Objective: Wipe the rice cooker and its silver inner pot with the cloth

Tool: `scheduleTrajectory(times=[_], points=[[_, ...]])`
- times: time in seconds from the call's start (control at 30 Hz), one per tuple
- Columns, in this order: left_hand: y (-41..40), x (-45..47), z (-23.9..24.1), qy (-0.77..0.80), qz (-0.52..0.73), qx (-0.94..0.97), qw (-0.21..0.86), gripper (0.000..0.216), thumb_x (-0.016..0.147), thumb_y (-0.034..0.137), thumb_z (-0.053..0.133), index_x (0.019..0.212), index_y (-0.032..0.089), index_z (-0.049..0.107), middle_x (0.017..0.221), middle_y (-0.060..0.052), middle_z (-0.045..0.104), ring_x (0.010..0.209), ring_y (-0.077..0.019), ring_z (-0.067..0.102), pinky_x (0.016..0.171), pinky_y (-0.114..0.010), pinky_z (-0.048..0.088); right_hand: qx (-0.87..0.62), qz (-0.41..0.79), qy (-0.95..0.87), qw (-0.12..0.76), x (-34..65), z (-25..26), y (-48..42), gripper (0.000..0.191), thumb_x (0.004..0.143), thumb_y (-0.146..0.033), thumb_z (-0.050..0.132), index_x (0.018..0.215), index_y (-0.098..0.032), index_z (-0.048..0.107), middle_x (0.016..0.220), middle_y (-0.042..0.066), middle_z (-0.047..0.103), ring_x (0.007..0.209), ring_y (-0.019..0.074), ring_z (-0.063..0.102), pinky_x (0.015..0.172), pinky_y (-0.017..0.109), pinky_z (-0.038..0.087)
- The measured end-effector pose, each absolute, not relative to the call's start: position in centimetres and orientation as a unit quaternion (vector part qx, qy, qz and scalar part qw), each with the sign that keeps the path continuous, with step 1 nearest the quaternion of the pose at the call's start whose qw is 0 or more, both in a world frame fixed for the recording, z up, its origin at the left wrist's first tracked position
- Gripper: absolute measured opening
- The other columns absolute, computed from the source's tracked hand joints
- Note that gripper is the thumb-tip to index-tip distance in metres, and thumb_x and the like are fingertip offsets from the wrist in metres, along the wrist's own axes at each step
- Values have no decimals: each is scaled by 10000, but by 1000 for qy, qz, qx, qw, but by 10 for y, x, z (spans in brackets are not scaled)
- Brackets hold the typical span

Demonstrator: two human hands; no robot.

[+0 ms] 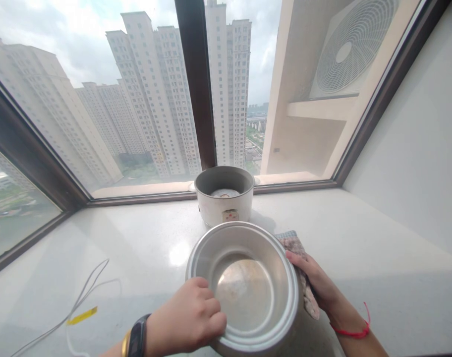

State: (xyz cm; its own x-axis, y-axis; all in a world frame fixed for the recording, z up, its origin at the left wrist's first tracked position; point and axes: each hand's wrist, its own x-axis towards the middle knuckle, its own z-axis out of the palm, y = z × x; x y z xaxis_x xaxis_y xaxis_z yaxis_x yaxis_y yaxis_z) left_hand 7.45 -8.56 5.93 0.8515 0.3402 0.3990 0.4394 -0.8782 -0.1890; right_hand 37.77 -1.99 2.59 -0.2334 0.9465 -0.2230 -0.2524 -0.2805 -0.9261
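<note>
My left hand [191,317] is closed over the near left rim of a round metal inner pot [248,292], which is empty and shiny inside. Against the pot's right outer wall my right hand [315,285] presses a patterned cloth [298,248], fingers curled around it. A dark watch band and a gold bangle sit on my left wrist, a red string on my right. Just beyond the pot stands a white rice cooker body [225,195] with no pot inside; its heating plate shows.
Everything rests on a white stone window ledge [137,238]. A white power cord [81,297] with a yellow tag lies at the left. Large windows rise behind, a white wall [415,148] on the right.
</note>
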Motion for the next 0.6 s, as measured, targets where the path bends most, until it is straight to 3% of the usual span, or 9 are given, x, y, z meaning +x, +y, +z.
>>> scheduleTrajectory(times=[0.33, 0.6], points=[[-81, 71, 56, -208, -163, -953, 145, 293, 966, 139, 492, 682, 204, 456, 588, 19, 499, 551, -156, 418, 610, -348, 327, -440, 661, -445, 414, 386, 21, -16, 526, 637, -443, 860, 1039, -138, 712, 952, 107, 788, 866, 288, 749, 797, 334, 589], [-77, 77, 55, -251, -227, -926, 167, 248, 887, 55, 504, 694, 207, 470, 615, 28, 545, 624, -150, 488, 914, -425, 424, -470, 664, -414, 409, 400, 6, -21, 391, 645, -396, 803, 917, -129, 718, 770, 86, 762, 718, 259, 735, 692, 316, 581]])
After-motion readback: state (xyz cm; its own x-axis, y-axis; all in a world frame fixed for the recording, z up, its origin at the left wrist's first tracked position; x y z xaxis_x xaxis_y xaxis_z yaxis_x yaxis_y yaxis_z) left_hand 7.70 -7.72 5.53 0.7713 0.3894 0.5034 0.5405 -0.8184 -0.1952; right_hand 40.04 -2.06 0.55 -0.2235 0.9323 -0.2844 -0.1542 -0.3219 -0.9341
